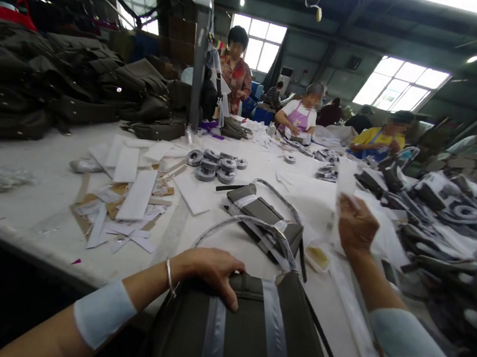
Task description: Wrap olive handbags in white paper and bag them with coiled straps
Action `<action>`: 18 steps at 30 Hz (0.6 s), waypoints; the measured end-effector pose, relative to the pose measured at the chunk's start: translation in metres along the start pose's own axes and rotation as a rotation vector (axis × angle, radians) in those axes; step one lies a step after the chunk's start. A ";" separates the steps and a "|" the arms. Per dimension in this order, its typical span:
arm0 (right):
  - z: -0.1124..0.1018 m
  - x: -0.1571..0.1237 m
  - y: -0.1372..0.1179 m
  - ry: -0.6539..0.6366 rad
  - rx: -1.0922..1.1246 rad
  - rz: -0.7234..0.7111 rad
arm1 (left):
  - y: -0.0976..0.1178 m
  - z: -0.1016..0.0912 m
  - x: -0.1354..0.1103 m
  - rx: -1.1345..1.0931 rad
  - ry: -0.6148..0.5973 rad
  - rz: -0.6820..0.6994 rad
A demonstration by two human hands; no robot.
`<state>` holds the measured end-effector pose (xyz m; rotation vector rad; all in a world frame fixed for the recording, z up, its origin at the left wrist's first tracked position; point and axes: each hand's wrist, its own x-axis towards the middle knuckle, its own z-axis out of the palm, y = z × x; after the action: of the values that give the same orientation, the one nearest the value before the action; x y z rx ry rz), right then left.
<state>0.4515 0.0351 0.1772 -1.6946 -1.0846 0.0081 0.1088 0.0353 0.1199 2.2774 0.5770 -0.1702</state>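
A dark olive bag (240,341) with two grey tape strips stands at the near table edge. My left hand (210,270) rests on its top rim, fingers curled over the edge. My right hand (355,224) is raised farther out over the table, fingers pinched on a white paper strip (346,183) that stands up from them. Beyond the bag lies a second olive bag piece (266,216) with a looped grey strap.
White paper strips and backing scraps (126,203) litter the table's left. Tape rolls (216,166) sit mid-table. Dark bags are stacked at far left (31,85) and right (459,238). Several people work at the far end.
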 end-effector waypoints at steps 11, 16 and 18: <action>0.063 -0.025 0.027 -0.630 -0.279 -0.003 | -0.088 -0.020 -0.076 -0.550 0.729 -0.318; 0.009 -0.044 0.029 -0.632 -0.296 0.100 | -0.102 0.021 -0.065 -0.796 0.430 -0.362; -0.018 -0.070 0.031 -0.779 -0.197 0.253 | -0.095 0.029 -0.063 -0.800 0.363 -0.315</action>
<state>0.4391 -0.0244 0.1273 -2.0579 -1.4469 0.8027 0.0113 0.0504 0.0558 1.4321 0.9833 0.2871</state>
